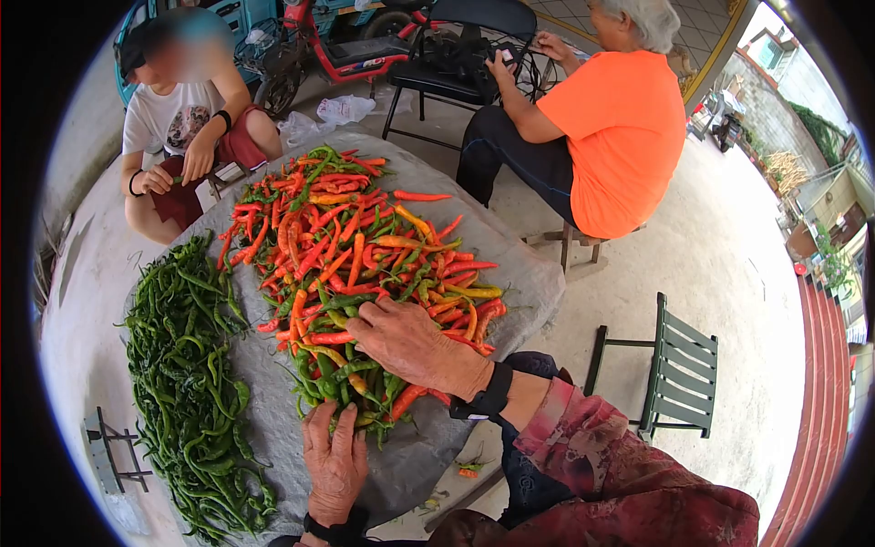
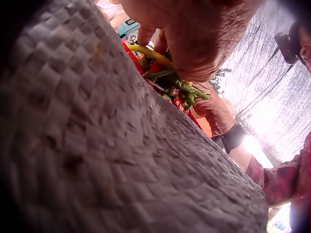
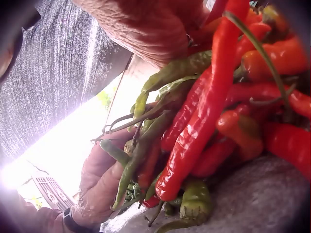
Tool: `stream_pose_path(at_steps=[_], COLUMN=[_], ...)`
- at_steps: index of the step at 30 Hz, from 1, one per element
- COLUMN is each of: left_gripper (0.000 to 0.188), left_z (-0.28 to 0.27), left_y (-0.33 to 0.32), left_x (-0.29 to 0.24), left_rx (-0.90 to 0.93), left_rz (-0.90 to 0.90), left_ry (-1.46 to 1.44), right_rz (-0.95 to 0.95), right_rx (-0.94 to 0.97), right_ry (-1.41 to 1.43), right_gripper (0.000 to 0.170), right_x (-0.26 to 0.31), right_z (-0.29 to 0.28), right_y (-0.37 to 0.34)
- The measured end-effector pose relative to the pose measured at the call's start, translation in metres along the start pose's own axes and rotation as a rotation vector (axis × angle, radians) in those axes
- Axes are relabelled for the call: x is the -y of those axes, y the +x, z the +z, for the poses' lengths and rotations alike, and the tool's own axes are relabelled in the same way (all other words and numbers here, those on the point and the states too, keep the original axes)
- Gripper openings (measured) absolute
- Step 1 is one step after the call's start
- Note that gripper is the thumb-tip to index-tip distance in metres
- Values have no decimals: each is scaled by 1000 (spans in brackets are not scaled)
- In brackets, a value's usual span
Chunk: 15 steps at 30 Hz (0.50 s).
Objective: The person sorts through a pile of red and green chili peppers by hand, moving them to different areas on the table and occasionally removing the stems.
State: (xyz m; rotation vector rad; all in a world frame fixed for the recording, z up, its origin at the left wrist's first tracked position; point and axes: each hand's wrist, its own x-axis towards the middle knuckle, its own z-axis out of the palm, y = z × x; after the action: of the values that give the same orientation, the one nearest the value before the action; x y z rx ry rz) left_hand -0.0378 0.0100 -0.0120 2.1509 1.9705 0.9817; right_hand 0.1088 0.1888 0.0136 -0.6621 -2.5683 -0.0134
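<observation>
A large heap of mixed chili peppers [image 1: 360, 242], mostly red and orange with green ones, lies on a grey woven sheet [image 1: 538, 283]. My right hand [image 1: 410, 342] reaches over the near part of the heap, fingers bent down among red and green chilies; whether they grip one I cannot tell. At the heap's near edge, my left hand [image 1: 333, 460] touches green chilies with its fingers extended. In the right wrist view, a long red chili [image 3: 204, 111] lies below the right hand, and the left hand's fingers [image 3: 99, 189] are beside a green chili [image 3: 116, 153].
A separate long pile of green chilies [image 1: 187, 383] lies to the left on the sheet. Two people sit across: one in a white shirt [image 1: 182, 114], one in an orange shirt [image 1: 620, 128]. A green slatted chair [image 1: 679, 369] stands at the right, a red scooter [image 1: 342, 59] behind.
</observation>
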Motion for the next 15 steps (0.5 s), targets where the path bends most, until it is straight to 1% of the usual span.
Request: stream_pose_path(at_steps=[4,9,15], left_gripper=[45,45,46], left_z=[-1,-2,-1], left_y=[0,0,-1], left_x=[-1,-1,0], left_rx=[5,10,3], left_rz=[-8,-14,0], left_ry=[-8,-13,-12], right_rz=[-14,-2,-10], right_rx=[-23,11,9], right_ry=[24,7,3], right_gripper=[31,30,28], right_x=[0,0,0], right_z=[-2,-1,0], right_y=[1,1,1])
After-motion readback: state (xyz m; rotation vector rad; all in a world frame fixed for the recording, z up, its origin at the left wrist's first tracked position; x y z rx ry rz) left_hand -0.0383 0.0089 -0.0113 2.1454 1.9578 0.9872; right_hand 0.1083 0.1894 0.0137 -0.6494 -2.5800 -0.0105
